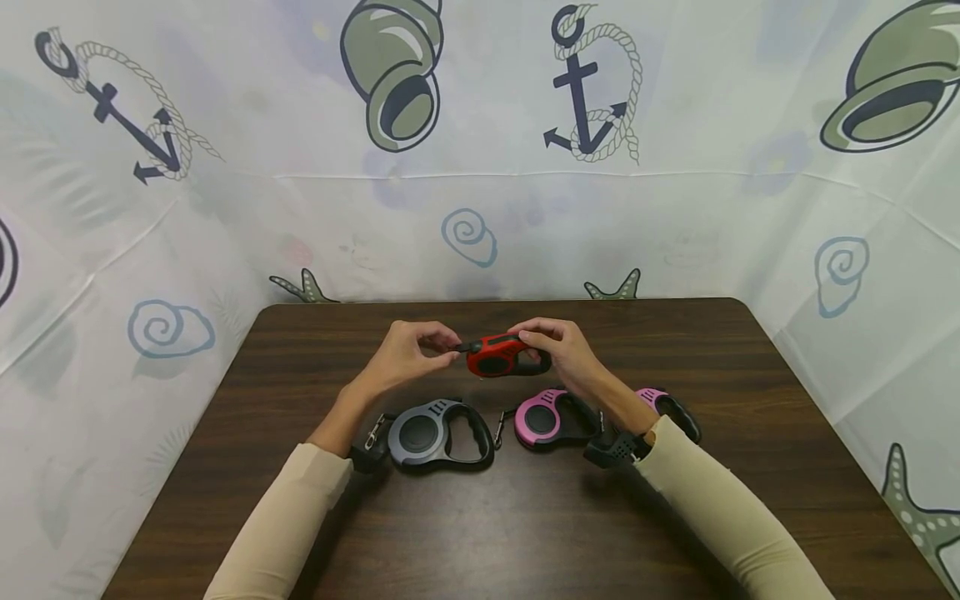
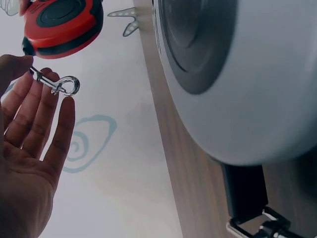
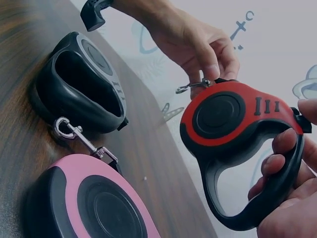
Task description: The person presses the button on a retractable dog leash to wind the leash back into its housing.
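I see the red leash (image 1: 498,356) held up in the middle of the head frame, above the brown table (image 1: 525,533). My right hand (image 1: 564,350) wraps its fingers (image 3: 282,148) through the black handle and grips it. My left hand (image 1: 408,350) pinches the little metal clip (image 2: 57,84) at the leash's left end between thumb and fingertips. Below them, on the table, lie a gray leash (image 1: 435,433) and a pink leash (image 1: 547,417).

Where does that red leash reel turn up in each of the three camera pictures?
Head: red leash reel at table centre, held between both hands.
Left wrist: top left corner, above the metal clip.
Right wrist: right of centre, handle in the right hand.
Shared landmark: the grey reel.
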